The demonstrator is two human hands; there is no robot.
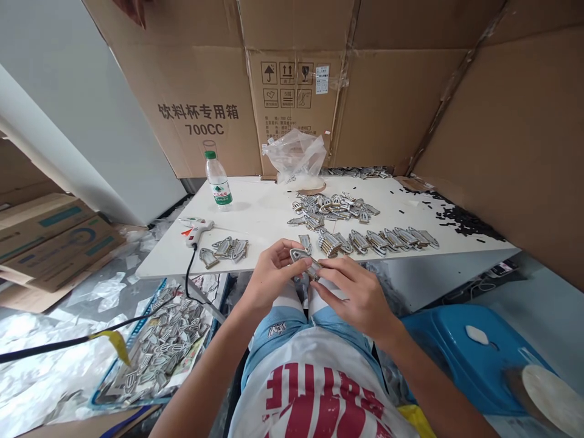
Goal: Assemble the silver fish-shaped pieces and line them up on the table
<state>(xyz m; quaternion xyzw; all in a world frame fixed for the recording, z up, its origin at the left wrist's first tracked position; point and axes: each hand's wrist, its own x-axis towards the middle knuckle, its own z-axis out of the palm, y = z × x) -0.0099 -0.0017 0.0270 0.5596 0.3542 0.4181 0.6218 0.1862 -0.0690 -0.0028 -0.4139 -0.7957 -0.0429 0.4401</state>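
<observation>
Glue gun [197, 233] far left: keep elbow clear. Left hand [272, 267] pinches grey slotted piece [314, 268], thumb on face, just off table [264, 226] edge. Right hand [358, 292] fingertips at piece's lower end; gripping, can't tell. Suggest light edge hold. Row of pieces [393, 239] right: don't bump.

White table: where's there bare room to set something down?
The white table is barest between the water bottle and the large silvery heap. Crowded: the right front, with a row of silvery stacks, and the right end, with scattered black strips.
</observation>
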